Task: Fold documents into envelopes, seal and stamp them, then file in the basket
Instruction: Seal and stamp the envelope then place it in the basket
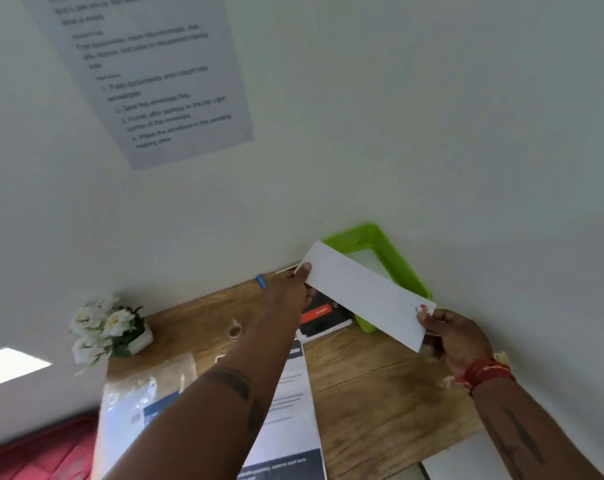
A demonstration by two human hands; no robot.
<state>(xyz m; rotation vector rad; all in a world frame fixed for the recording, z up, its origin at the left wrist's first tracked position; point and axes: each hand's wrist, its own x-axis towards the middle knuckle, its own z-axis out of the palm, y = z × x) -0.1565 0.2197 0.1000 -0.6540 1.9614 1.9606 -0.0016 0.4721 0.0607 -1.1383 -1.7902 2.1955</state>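
Counter (380, 393) is wood, or a wood-look laminate, warm brown with visible grain and a fairly matt finish. The envelope (362, 292) is plain white matt paper, smooth. Basket (394, 258) behind it is bright green plastic with a slight sheen. Printed sheets (290, 410) on the counter look like ordinary paper, and there's a clear glossy plastic bag (144, 393) catching light. Wall (432, 133) is flat, matt white paint. Red thread bands (484, 372) on one wrist look like cloth.

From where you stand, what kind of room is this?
Probably a small office or home desk set up for mailing: a wooden desk against a wall, a printed instruction sheet taped up, a white envelope held in both hands, and a green basket.
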